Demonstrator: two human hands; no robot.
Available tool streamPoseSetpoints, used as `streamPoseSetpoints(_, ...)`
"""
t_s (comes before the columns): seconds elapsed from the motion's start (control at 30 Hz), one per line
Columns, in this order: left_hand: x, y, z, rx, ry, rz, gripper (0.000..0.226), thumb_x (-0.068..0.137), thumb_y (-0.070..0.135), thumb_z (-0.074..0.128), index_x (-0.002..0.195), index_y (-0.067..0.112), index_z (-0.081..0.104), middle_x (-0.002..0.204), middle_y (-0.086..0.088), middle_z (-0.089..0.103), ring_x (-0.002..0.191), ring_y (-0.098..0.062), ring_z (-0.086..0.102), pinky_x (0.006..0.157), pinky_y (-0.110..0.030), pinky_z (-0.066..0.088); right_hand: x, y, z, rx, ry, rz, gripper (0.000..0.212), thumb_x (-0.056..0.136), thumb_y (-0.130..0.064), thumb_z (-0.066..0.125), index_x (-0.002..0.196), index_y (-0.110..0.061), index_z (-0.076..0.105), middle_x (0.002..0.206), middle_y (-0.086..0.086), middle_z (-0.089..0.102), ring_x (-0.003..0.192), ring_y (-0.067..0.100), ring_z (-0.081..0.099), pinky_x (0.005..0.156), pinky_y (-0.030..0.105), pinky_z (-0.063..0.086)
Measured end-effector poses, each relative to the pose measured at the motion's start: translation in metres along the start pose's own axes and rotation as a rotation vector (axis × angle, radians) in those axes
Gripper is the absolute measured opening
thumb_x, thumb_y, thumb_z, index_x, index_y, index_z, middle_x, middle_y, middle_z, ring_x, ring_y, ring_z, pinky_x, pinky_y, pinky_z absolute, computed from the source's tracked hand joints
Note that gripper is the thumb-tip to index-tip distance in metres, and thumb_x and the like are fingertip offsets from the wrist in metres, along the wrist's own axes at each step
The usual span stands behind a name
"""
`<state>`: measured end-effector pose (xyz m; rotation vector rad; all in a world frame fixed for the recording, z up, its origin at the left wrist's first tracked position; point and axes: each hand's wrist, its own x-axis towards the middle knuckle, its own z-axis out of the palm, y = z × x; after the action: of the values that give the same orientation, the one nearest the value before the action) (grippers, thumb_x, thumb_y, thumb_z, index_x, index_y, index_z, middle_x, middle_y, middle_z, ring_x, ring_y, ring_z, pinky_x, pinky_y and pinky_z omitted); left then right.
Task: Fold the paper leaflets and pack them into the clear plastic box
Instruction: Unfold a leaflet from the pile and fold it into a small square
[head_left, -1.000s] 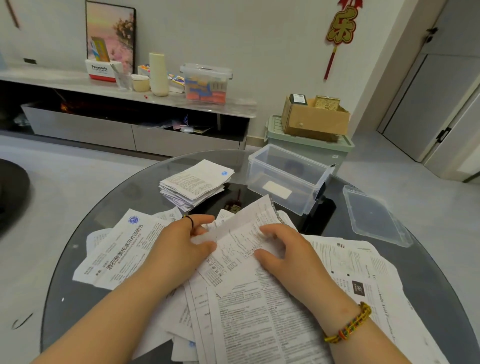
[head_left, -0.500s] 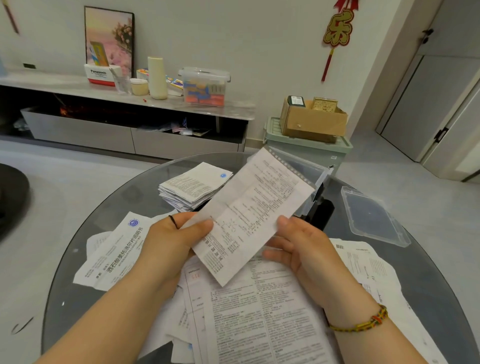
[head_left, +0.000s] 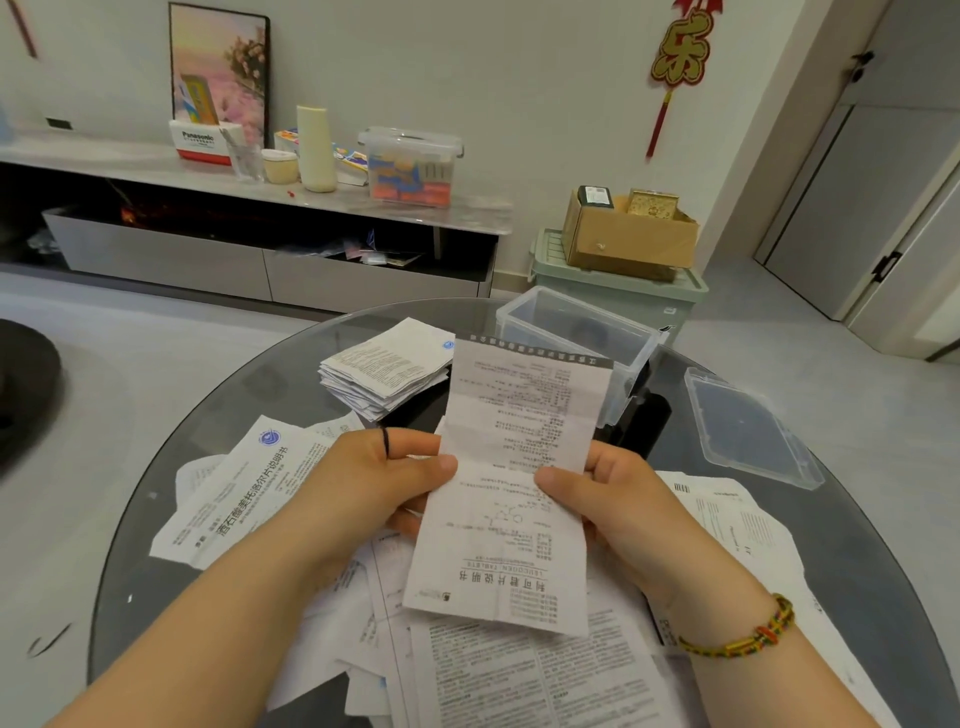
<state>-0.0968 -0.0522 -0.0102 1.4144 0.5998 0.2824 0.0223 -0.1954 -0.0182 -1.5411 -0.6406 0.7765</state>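
Head view: two hands, left hand (head_left: 363, 483), right hand (head_left: 618, 499), pinch one leaflet (head_left: 511, 483)

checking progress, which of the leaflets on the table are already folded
The small stack of leaflets beside the clear plastic box; the papers near the person lie flat and open.

The leaflet (head_left: 511, 483) went from lying on the paper pile (head_left: 519, 670) to being lifted up above it. It was tilted a moment ago, and then it stood straight up and down. The left hand (head_left: 369, 483) and the right hand (head_left: 618, 499) moved to pinch its two side edges.
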Motion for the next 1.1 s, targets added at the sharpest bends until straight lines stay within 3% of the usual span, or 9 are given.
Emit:
streamPoseSetpoints(0.13, 0.002, -0.005, -0.003, -0.07, -0.034, -0.027, 0.018, 0.086, 0.003, 0.053, 0.087, 0.012, 0.069, 0.076, -0.008, 0.074, 0.062, -0.017, 0.067, 0.06, -0.029, 0.053, 0.001, 0.001, 0.001, 0.056, -0.02, 0.008, 0.026, 0.088, -0.002, 0.051, 0.081, -0.021, 0.069, 0.084, 0.002, 0.074, 0.078, 0.022, 0.069, 0.078, 0.043, 0.053)
streamPoseSetpoints(0.27, 0.0, -0.002, -0.004, -0.151, -0.058, -0.053, 0.032, 0.086, 0.001, 0.051, 0.068, 0.015, 0.075, 0.069, -0.007, 0.072, 0.054, -0.014, 0.065, 0.049, -0.023, 0.053, 0.0, -0.002, 0.001, 0.049, -0.033, -0.014, 0.04, 0.088, -0.002, 0.05, 0.064, -0.023, 0.073, 0.066, -0.001, 0.071, 0.059, 0.012, 0.066, 0.052, 0.025, 0.055)
streamPoseSetpoints(0.33, -0.001, 0.001, -0.001, -0.197, -0.026, -0.065, 0.027, 0.085, 0.0, 0.052, 0.073, 0.013, 0.072, 0.064, -0.006, 0.071, 0.049, -0.012, 0.064, 0.045, -0.022, 0.052, 0.0, -0.004, 0.001, 0.039, -0.013, -0.023, 0.043, 0.086, 0.002, 0.052, 0.059, -0.024, 0.073, 0.063, -0.004, 0.07, 0.056, 0.01, 0.065, 0.047, 0.021, 0.052)
streamPoseSetpoints(0.47, 0.0, 0.001, 0.0, -0.271, -0.031, -0.079, 0.02, 0.091, 0.013, 0.046, 0.086, 0.011, 0.065, 0.065, -0.006, 0.071, 0.05, -0.011, 0.065, 0.045, -0.019, 0.052, 0.0, -0.005, 0.003, 0.009, 0.027, -0.053, 0.046, 0.084, 0.006, 0.054, 0.056, -0.025, 0.073, 0.064, -0.006, 0.071, 0.058, 0.007, 0.067, 0.051, 0.02, 0.053)
streamPoseSetpoints(0.57, -0.001, 0.0, 0.0, -0.188, -0.081, -0.102, 0.026, 0.09, 0.026, 0.046, 0.087, 0.009, 0.066, 0.072, -0.007, 0.073, 0.056, -0.013, 0.068, 0.048, -0.021, 0.054, 0.0, -0.005, 0.004, -0.042, 0.064, -0.096, 0.045, 0.083, 0.005, 0.056, 0.056, -0.027, 0.073, 0.068, -0.013, 0.072, 0.065, 0.004, 0.068, 0.056, 0.019, 0.056)
streamPoseSetpoints(0.7, -0.004, -0.001, 0.001, -0.059, -0.081, -0.074, 0.015, 0.085, 0.005, 0.056, 0.08, 0.007, 0.07, 0.07, -0.006, 0.073, 0.057, -0.013, 0.068, 0.051, -0.022, 0.055, -0.001, -0.006, 0.006, -0.08, 0.095, -0.135, 0.037, 0.086, 0.002, 0.053, 0.075, -0.029, 0.07, 0.068, -0.021, 0.07, 0.065, -0.003, 0.066, 0.056, 0.013, 0.053)
streamPoseSetpoints(0.83, -0.002, -0.002, 0.001, 0.009, 0.032, -0.028, 0.019, 0.085, 0.005, 0.057, 0.071, 0.011, 0.069, 0.063, -0.001, 0.072, 0.054, -0.01, 0.066, 0.052, -0.021, 0.053, -0.002, -0.008, 0.005, 0.002, 0.062, -0.105, 0.031, 0.094, -0.008, 0.04, 0.096, -0.03, 0.061, 0.066, -0.02, 0.069, 0.062, -0.006, 0.064, 0.053, 0.007, 0.047)
streamPoseSetpoints(1.0, -0.002, -0.004, 0.004, 0.129, 0.123, 0.066, 0.021, 0.085, 0.013, 0.06, 0.067, 0.016, 0.071, 0.055, 0.004, 0.068, 0.048, -0.004, 0.06, 0.046, -0.013, 0.046, -0.003, -0.009, 0.005, -0.002, 0.032, -0.09, 0.021, 0.093, -0.027, 0.041, 0.092, -0.033, 0.061, 0.085, -0.009, 0.071, 0.075, 0.002, 0.067, 0.066, 0.014, 0.052)
streamPoseSetpoints(1.1, -0.003, -0.003, 0.006, 0.17, 0.121, 0.079, 0.012, 0.081, 0.013, 0.064, 0.072, 0.011, 0.071, 0.056, 0.002, 0.067, 0.049, -0.005, 0.059, 0.045, -0.012, 0.044, -0.004, -0.008, 0.007, -0.075, 0.031, -0.095, 0.018, 0.087, -0.01, 0.054, 0.082, -0.023, 0.066, 0.064, -0.01, 0.068, 0.056, -0.002, 0.062, 0.053, 0.01, 0.048)
